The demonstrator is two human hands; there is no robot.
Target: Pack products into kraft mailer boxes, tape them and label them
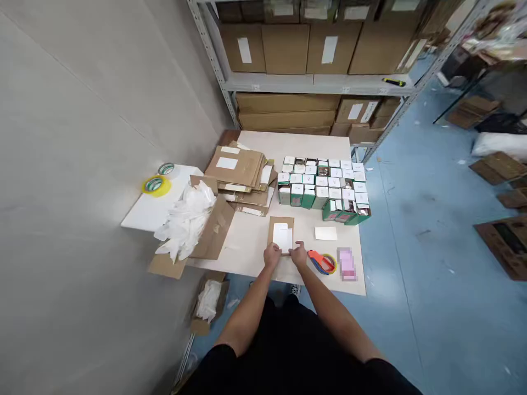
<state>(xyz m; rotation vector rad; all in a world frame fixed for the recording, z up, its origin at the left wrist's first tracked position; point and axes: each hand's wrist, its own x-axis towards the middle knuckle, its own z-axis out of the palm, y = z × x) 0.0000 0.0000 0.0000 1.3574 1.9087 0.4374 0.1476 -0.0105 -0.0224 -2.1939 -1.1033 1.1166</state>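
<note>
A small brown cardboard piece [270, 233] lies flat near the front of the table, with a white paper label [283, 239] over most of it. My left hand [272, 255] is at the label's lower left corner, its fingers closed on the paper. At the lower right corner, my right hand [298, 254] pinches the label's edge between thumb and fingers. Just right of that hand sits an orange-red tape dispenser [321, 261] with blue and yellow round parts. A white card [325, 233] lies behind it, and a blurred pink item [346, 264] is farther right.
Several small white-and-green boxes [321, 192] stand in rows at back right. Stacked flat cardboard [242, 170] is at back left. Left of it, a carton [218, 230] overflows with white paper [189, 216]. Tape rolls [156, 185] rest on a white side surface. Shelving [288, 83] rises behind.
</note>
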